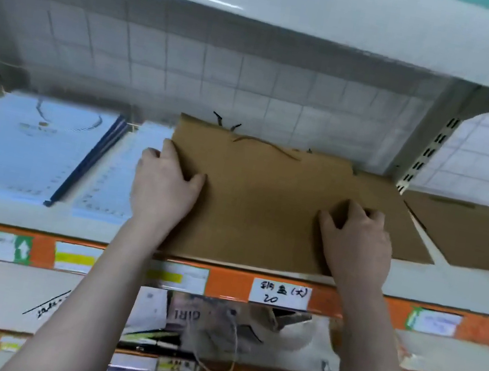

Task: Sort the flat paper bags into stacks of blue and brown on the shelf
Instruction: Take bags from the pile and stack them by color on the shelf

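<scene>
White tiled wall behind, metal shelf [415,281] in front of us with an orange front rail [347,301] carrying paper labels; one handwritten label [280,293] sits below the bags. Another shelf board runs overhead.

Left part of the shelf: blue bags [24,146] lying flat, a second blue pile [121,173] just beside them, dark blue edges showing between the two.

Centre: brown bag [259,204] flat on top of the brown stack, near edge reaching the shelf front, cord handles at its far edge. More brown bags [393,224] stick out under it to the right, and another brown sheet [469,235] lies further right.

Our left hand [165,184] rests on the brown bag's left edge, fingers curled over that edge, thumb flat on top; grip narrow, holding the bag edge. Our right hand [358,235] presses down on the bag's right part, fingers bent with tips on the paper; whether it pinches anything, we cannot tell.

Lower shelf: boxes and printed packaging, blurred.
</scene>
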Available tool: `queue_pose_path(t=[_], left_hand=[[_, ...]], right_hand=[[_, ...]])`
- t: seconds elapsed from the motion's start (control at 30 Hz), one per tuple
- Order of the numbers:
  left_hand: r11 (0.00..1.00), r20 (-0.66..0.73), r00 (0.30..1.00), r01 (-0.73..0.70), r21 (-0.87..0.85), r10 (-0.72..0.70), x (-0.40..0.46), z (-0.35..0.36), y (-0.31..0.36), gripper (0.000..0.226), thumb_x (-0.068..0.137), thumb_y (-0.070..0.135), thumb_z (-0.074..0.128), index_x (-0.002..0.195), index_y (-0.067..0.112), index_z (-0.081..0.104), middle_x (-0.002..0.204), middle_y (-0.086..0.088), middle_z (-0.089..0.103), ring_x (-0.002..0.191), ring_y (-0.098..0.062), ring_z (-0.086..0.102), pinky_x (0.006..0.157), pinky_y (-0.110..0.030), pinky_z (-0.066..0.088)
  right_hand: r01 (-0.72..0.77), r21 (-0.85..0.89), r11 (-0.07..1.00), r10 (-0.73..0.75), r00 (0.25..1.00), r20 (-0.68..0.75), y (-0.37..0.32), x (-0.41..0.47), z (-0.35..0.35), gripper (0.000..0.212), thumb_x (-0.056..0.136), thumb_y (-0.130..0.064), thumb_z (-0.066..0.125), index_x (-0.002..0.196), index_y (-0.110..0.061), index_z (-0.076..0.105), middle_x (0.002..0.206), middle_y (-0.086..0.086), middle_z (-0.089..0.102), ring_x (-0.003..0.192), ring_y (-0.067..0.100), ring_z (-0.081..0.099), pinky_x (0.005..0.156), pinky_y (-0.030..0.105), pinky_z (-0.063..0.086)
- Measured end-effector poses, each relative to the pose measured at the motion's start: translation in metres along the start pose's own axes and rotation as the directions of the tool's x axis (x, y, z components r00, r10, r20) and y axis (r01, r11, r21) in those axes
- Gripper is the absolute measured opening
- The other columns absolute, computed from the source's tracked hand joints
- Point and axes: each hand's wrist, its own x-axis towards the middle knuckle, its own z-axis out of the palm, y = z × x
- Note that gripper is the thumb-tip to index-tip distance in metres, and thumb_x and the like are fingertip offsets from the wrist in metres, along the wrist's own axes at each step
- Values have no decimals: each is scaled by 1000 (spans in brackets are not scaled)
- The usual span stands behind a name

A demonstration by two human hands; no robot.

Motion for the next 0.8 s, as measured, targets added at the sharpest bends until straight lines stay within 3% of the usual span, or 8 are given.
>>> queue_pose_path(t=[0.4,0.8], left_hand=[[1000,51,998,-21,4,21,-22,49,56,55,85,36,62,124,2,43,121,-23,44,114,-40,43,89,-44,40],[996,65,996,-67,66,63,-27,95,93,57,86,35,62,127,1,44,120,-24,47,113,-41,43,91,-44,39]], right_hand=[[-49,51,997,47,998,47,76,28,-6,33,94,-40,48,108,-11,53,113,11,49,97,30,50,76,33,39],[-77,49,996,73,994,84,126,58,-2,32,93,-39,48,106,-10,55,112,13,51,97,29,52,82,35,42]])
